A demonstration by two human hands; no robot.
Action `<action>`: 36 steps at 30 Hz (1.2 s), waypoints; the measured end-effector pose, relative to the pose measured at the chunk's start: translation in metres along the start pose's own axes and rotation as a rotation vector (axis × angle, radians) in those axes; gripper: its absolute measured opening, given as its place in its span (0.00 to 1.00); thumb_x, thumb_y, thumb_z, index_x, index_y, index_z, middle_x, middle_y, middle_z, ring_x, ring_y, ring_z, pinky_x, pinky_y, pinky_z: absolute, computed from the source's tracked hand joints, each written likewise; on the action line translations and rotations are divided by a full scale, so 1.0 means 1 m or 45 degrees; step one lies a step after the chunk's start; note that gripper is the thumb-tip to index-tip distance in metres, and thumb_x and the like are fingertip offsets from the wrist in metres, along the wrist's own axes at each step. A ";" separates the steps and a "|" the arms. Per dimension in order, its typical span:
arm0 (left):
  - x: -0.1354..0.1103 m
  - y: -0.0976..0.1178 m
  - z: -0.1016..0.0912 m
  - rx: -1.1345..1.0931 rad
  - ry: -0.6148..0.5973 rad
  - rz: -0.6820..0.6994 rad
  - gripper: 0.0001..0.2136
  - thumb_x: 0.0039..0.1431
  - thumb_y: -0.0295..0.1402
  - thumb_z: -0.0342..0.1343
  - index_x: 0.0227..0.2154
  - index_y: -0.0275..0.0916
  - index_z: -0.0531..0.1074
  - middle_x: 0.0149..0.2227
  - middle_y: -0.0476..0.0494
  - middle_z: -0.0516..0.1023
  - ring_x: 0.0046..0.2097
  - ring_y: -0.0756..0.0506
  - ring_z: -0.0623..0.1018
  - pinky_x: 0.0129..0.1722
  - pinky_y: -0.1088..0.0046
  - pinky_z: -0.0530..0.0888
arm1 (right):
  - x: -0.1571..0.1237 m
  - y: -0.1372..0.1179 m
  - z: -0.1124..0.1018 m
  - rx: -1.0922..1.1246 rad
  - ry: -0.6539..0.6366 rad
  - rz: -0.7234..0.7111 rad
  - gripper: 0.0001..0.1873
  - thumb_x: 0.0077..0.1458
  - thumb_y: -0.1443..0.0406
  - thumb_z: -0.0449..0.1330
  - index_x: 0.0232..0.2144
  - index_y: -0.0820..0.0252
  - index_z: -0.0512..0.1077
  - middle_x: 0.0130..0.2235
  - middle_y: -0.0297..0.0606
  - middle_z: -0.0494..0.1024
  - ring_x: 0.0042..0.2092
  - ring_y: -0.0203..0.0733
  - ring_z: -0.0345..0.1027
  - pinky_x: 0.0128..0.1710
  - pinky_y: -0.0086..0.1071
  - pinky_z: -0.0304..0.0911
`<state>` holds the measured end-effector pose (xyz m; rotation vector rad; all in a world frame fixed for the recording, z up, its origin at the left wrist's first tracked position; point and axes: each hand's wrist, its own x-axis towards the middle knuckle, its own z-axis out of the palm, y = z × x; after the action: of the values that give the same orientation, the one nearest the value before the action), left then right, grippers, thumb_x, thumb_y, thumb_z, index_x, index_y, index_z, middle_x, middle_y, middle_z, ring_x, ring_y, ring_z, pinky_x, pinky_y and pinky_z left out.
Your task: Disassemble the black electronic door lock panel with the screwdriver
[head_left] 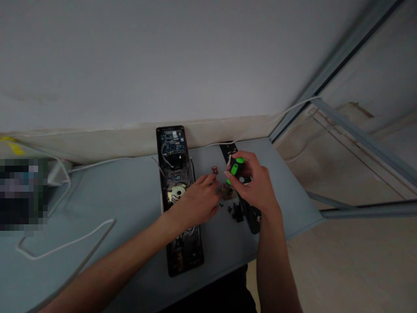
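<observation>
Grey table (97, 195): right hand (257, 187) closed round stubby screwdriver (237, 169), just above board (229, 191); left hand (198, 202) curled, fingertips at board's left edge, grip unclear.

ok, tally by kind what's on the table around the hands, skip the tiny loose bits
long black panels: 2 (opened black panel, second black panel)
green-handled screwdriver: 1, in right hand
small red part: 1
small brown board: 1
total: 5
</observation>
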<state>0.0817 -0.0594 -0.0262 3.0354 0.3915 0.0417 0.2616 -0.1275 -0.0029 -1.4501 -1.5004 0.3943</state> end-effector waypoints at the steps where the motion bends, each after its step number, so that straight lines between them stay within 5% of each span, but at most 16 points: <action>1: 0.002 0.001 0.000 0.012 -0.018 0.015 0.11 0.60 0.34 0.64 0.43 0.33 0.80 0.47 0.31 0.80 0.58 0.30 0.72 0.57 0.51 0.71 | -0.001 0.001 -0.001 0.005 0.007 0.004 0.21 0.58 0.65 0.66 0.52 0.50 0.67 0.40 0.32 0.82 0.38 0.39 0.81 0.39 0.32 0.78; 16: 0.012 0.009 0.000 0.077 -0.071 0.068 0.09 0.63 0.33 0.63 0.42 0.36 0.82 0.47 0.34 0.80 0.57 0.32 0.72 0.57 0.54 0.71 | -0.009 0.005 -0.013 0.018 0.060 -0.026 0.22 0.57 0.65 0.66 0.53 0.50 0.66 0.40 0.32 0.82 0.38 0.40 0.81 0.40 0.33 0.78; 24: 0.025 0.004 -0.003 -0.119 -0.064 -0.194 0.09 0.59 0.37 0.68 0.34 0.35 0.82 0.44 0.34 0.83 0.58 0.34 0.74 0.63 0.55 0.71 | -0.003 -0.006 -0.013 0.086 0.122 -0.078 0.22 0.57 0.65 0.67 0.52 0.50 0.67 0.40 0.33 0.82 0.39 0.41 0.82 0.40 0.34 0.79; 36: 0.028 -0.006 0.003 -0.089 -0.021 -0.166 0.03 0.59 0.27 0.65 0.29 0.37 0.80 0.39 0.38 0.83 0.56 0.37 0.77 0.59 0.58 0.75 | 0.003 -0.009 -0.012 0.062 0.139 -0.089 0.22 0.58 0.64 0.67 0.53 0.48 0.66 0.40 0.34 0.82 0.40 0.43 0.82 0.41 0.38 0.80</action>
<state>0.1076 -0.0465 -0.0297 2.9320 0.5734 0.0223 0.2664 -0.1312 0.0105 -1.3556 -1.4404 0.3020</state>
